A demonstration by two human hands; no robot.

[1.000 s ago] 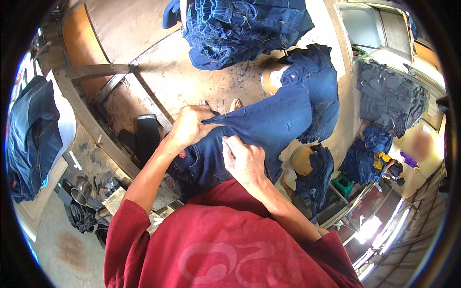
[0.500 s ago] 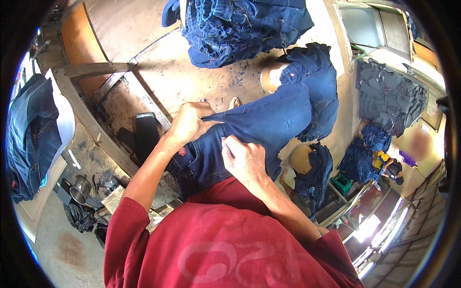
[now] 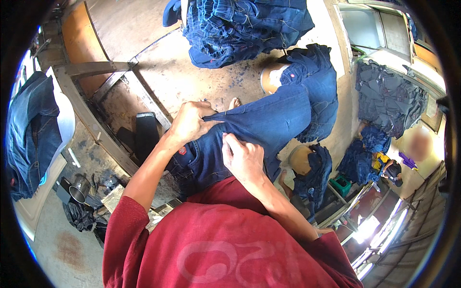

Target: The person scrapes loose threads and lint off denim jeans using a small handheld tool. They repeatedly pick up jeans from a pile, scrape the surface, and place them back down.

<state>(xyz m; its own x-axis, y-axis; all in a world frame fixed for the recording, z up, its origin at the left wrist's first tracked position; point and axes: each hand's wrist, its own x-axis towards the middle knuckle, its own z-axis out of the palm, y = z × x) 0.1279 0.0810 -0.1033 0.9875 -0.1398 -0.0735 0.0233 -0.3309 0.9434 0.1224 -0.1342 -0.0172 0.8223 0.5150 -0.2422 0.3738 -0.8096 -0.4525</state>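
Dark blue denim jeans (image 3: pixel 264 113) lie across my lap, one leg stretched out to the right. A small red patch shows at their upper end. My left hand (image 3: pixel 192 120) is closed around a bunched seam of the jeans and pulls the cloth into a raised fold. Just below that fold, my right hand (image 3: pixel 244 156) is curled, thumb and forefinger pressed together against the denim. Whatever it may pinch is hidden or too small to name.
A large stack of jeans (image 3: pixel 247 31) stands ahead. More jeans hang over a round stool (image 3: pixel 270 79) at the right. A denim garment (image 3: pixel 31 134) drapes at the far left, near a wooden frame (image 3: pixel 91 125). Dark garments (image 3: pixel 391 93) and a person (image 3: pixel 393 172) are at the far right.
Almost nothing differs. My right hand has shifted very slightly left; my left hand keeps its hold on the jeans.
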